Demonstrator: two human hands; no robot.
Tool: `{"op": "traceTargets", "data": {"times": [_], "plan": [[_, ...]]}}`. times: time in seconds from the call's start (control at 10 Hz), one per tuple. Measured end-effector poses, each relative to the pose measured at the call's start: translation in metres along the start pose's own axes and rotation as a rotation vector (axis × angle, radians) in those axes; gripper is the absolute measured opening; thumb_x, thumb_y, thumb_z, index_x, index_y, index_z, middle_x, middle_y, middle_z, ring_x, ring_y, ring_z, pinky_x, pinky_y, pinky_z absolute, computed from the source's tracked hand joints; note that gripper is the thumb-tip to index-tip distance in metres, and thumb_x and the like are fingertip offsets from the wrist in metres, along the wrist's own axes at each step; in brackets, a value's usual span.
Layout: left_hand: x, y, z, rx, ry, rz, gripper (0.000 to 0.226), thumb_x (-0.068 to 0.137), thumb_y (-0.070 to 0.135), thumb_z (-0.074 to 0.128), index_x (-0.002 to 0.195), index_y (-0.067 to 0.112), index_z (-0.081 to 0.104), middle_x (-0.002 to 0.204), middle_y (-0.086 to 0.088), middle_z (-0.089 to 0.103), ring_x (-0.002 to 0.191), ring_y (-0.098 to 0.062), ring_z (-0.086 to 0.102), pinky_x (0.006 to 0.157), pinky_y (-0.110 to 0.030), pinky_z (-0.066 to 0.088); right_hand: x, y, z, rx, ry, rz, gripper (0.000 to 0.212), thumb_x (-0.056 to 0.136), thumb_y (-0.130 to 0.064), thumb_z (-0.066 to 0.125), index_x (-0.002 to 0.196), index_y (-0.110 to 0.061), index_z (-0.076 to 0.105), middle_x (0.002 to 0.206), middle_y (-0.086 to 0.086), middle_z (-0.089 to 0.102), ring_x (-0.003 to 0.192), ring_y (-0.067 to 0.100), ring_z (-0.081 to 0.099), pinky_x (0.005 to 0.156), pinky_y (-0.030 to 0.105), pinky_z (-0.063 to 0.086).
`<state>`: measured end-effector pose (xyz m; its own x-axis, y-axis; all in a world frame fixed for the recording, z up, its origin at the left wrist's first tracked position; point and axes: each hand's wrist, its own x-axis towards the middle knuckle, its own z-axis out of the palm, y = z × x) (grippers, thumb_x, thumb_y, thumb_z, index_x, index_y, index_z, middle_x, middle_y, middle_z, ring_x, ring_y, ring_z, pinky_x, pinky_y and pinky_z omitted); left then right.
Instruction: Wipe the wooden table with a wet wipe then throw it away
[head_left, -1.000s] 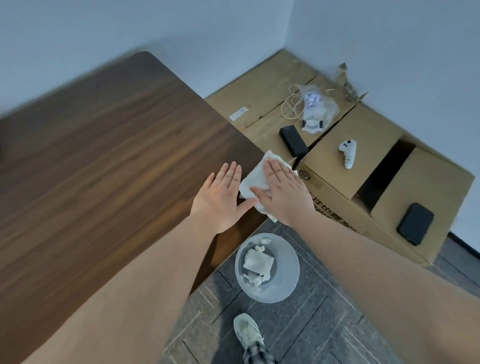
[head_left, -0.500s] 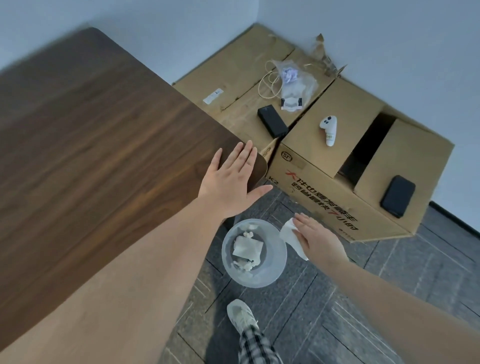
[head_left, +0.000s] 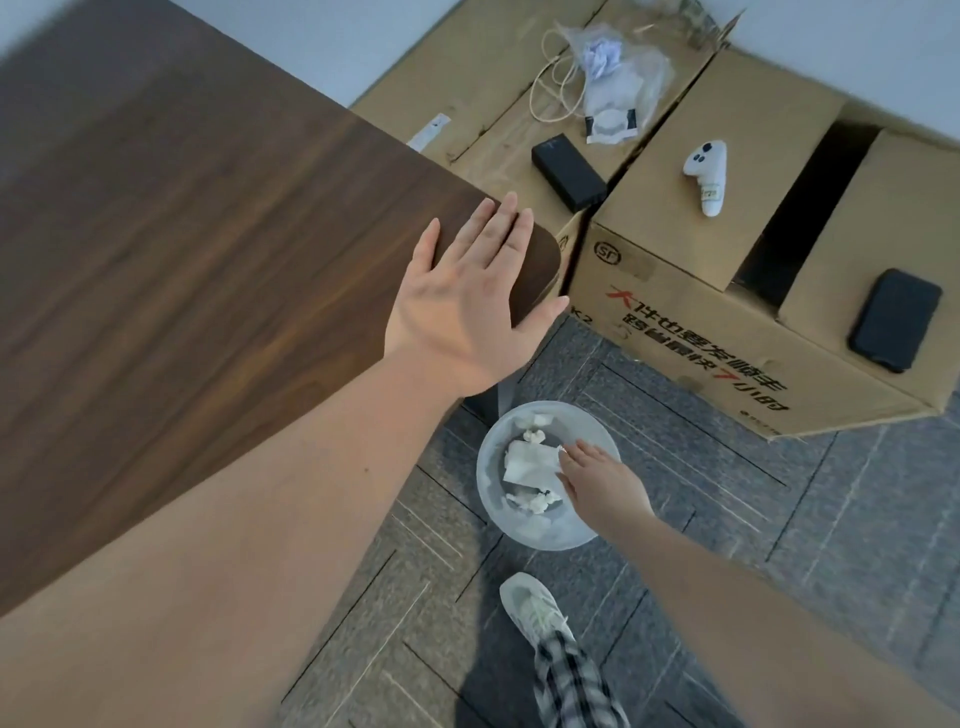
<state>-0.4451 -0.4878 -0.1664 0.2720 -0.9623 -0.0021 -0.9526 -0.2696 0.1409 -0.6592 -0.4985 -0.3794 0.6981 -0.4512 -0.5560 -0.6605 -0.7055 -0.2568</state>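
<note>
The dark wooden table (head_left: 182, 249) fills the left of the view. My left hand (head_left: 467, 306) lies flat on its near right corner, fingers spread, holding nothing. My right hand (head_left: 597, 483) reaches down into the translucent round bin (head_left: 493, 499) on the floor, its fingertips at the edge of a flat white wet wipe (head_left: 530, 465) lying among crumpled white wipes. A sliver of white shows at the fingertips. Whether the hand grips a wipe or has let it go is hidden under the fingers.
Brown cardboard boxes (head_left: 691, 312) stand right of the table, carrying a white controller (head_left: 707, 174), a black box (head_left: 569, 171), a black case (head_left: 893, 319) and a plastic bag with cord (head_left: 608, 83). My white shoe (head_left: 535, 608) is on the grey carpet by the bin.
My right hand took the wipe off the table corner, went down beside the bin, and now is inside the bin. My left hand stayed flat on the corner.
</note>
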Motion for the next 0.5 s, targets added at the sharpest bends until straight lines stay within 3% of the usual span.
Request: {"op": "traceTargets", "data": {"times": [0.3,0.5], "plan": [[0.000,-0.001,0.001,0.001,-0.002,0.011,0.076,0.091,0.064,0.025,0.151,0.020,0.011,0.160,0.006,0.005,0.146,-0.009,0.002,0.118,-0.040,0.002,0.013,-0.011,0.020,-0.047,-0.156,-0.032,0.060,0.101,-0.043,0.022,0.151,-0.013,0.009,0.160,0.005,0.009,0.148,0.020,0.004,0.120,0.039,0.004],[-0.003,0.001,-0.004,-0.002,-0.018,-0.005,0.075,0.092,0.063,0.024,0.152,0.020,0.012,0.160,0.006,0.005,0.146,-0.009,0.002,0.118,-0.039,0.001,-0.001,-0.014,-0.003,0.010,-0.120,-0.093,0.061,0.100,-0.044,0.024,0.151,-0.013,0.010,0.161,0.004,0.008,0.148,0.018,0.004,0.119,0.035,0.001]]}}
